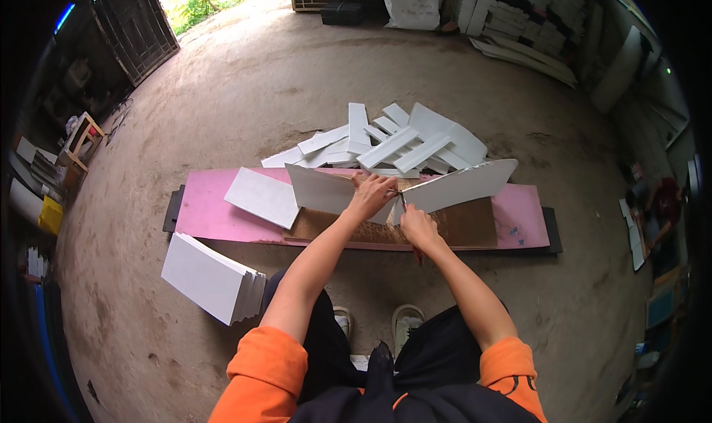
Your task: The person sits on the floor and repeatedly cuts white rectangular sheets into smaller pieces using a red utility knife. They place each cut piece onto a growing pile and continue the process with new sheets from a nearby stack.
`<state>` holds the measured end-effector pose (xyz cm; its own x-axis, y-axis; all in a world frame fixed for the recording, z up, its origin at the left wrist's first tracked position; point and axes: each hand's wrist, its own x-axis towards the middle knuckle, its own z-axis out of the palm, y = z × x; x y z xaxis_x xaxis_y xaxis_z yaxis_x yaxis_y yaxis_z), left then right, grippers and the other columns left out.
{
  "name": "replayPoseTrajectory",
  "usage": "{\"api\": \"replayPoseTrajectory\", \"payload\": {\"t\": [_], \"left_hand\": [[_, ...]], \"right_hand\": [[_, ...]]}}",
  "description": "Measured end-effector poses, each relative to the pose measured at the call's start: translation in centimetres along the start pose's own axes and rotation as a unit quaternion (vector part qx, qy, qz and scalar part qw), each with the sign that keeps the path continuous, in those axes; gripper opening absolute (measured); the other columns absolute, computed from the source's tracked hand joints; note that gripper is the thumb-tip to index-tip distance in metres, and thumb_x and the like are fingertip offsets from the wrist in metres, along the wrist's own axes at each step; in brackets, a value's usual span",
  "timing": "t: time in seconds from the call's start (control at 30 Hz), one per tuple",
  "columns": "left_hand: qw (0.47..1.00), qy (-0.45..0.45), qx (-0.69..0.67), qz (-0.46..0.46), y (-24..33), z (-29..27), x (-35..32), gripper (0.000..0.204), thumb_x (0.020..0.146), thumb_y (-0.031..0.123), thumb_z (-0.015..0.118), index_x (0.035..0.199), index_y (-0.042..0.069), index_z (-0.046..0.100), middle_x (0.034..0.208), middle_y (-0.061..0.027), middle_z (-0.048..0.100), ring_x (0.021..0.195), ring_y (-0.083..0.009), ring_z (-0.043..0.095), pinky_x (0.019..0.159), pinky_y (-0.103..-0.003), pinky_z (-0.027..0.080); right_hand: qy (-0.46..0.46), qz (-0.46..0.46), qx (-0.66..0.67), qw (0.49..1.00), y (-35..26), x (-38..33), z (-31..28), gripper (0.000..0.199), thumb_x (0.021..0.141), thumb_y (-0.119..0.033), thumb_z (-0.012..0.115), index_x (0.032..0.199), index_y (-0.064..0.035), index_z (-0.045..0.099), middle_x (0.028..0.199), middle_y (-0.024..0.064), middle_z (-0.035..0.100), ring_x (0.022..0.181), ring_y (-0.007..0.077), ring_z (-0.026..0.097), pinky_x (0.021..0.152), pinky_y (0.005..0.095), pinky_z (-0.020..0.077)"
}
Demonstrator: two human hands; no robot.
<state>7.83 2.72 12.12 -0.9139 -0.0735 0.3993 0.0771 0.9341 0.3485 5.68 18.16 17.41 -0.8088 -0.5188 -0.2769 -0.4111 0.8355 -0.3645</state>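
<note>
A white foam-like sheet stands on edge in front of me as a V, with a left part [322, 189] and a right part [463, 189] meeting between my hands. My left hand [373, 195] is closed on the left part's upper edge near that meeting point. In my right hand [420, 228], closed just beside it, is a knife [403, 198]; its thin blade touches the sheet at the V, and a bit of reddish-brown handle shows below the fist. Beneath lies a scuffed brown board [467, 234] on a pink board [530, 212].
One white rectangular panel [262, 197] rests on the pink board's left side. A stack of similar panels [204, 275] stands on the floor by my left knee. Beyond the boards lies a heap of white strips [389, 145]. Another person [664, 204] is at the far right.
</note>
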Motion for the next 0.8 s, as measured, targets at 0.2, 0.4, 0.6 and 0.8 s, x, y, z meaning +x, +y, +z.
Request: {"api": "replayPoseTrajectory", "payload": {"t": [0.2, 0.4, 0.6, 0.8], "left_hand": [[1.000, 0.015, -0.020, 0.004, -0.6, 0.2, -0.5, 0.024, 0.076, 0.023, 0.061, 0.098, 0.018, 0.053, 0.099, 0.0019, 0.059, 0.098, -0.0163, 0.051, 0.085, -0.049, 0.019], [1.000, 0.006, -0.025, 0.001, 1.6, -0.2, 0.2, 0.019, 0.073, 0.021, 0.062, 0.090, 0.019, 0.055, 0.090, 0.0016, 0.058, 0.095, -0.0159, 0.051, 0.084, -0.048, 0.022], [0.996, 0.019, 0.078, 0.046, 0.1, -0.3, 0.1, 0.016, 0.073, 0.023, 0.062, 0.087, 0.018, 0.058, 0.088, 0.0036, 0.057, 0.092, -0.0145, 0.052, 0.081, -0.044, 0.030], [0.996, 0.079, 0.041, -0.002, 1.3, -4.2, 1.8, 0.018, 0.076, 0.017, 0.058, 0.094, 0.015, 0.057, 0.088, -0.0008, 0.058, 0.092, -0.0178, 0.054, 0.078, -0.039, 0.035]], "right_hand": [[-0.060, 0.020, -0.010, 0.998, -1.1, 1.6, 0.9, 0.036, 0.085, -0.023, 0.039, 0.107, 0.0013, 0.053, 0.102, 0.0252, 0.058, 0.098, 0.0400, 0.055, 0.085, 0.0473, 0.0419], [-0.151, 0.077, -0.125, 0.978, 4.6, 4.0, 6.6, 0.037, 0.085, -0.026, 0.042, 0.110, -0.0036, 0.057, 0.118, 0.0203, 0.052, 0.110, 0.0322, 0.050, 0.088, 0.0439, 0.0420], [0.001, 0.108, 0.066, 0.992, 6.6, 8.7, 1.9, 0.037, 0.084, -0.023, 0.040, 0.109, 0.0009, 0.051, 0.100, 0.0231, 0.059, 0.096, 0.0357, 0.057, 0.082, 0.0458, 0.0444], [0.058, 0.121, 0.126, 0.983, 6.7, 6.7, -1.0, 0.036, 0.086, -0.028, 0.039, 0.102, 0.0031, 0.049, 0.086, 0.0230, 0.061, 0.079, 0.0315, 0.063, 0.078, 0.0453, 0.0455]]}}
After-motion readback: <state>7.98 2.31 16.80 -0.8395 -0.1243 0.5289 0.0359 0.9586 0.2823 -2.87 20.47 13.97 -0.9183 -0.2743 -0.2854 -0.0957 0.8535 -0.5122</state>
